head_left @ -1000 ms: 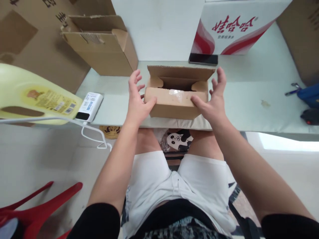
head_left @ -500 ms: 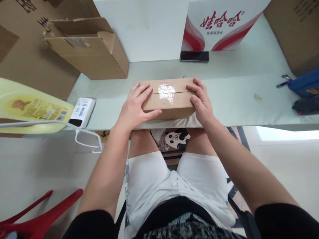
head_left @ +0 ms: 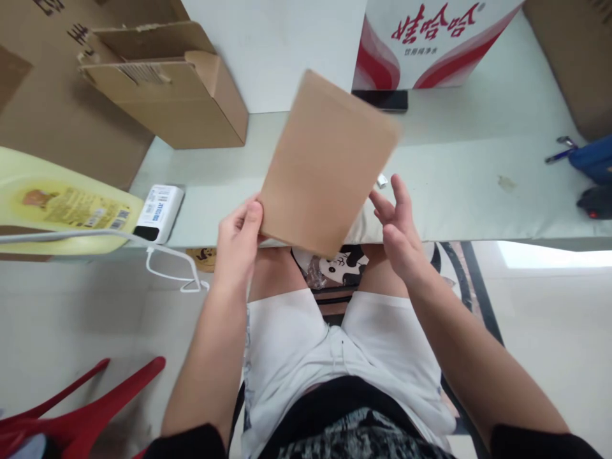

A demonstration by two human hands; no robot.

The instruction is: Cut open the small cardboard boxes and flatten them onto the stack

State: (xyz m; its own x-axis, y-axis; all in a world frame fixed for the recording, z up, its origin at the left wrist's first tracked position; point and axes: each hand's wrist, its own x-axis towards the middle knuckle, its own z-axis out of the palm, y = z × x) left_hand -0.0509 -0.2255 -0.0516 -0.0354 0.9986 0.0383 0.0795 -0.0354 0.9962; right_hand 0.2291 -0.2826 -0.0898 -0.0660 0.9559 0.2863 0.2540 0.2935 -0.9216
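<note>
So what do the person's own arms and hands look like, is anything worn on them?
The left hand and right hand are bare: no gloves, and no ring, watch or band shows. The forearms are uncovered. A black left sleeve and a black right sleeve appear only at the bottom edge of the picture.

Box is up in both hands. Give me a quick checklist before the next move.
1. Left hand grip on the cardboard box: ok, thumb and fingers pinch its lower left corner.
2. Right hand support: cannot tell, fingers are spread at the right edge and contact is unclear.
3. Box level: not ok, it is tilted above the table edge.
4. Flaps shut: cannot tell, only a plain, blurred face shows.
5. Power bank: ok, it lies off to the left, apart from the box.
</note>
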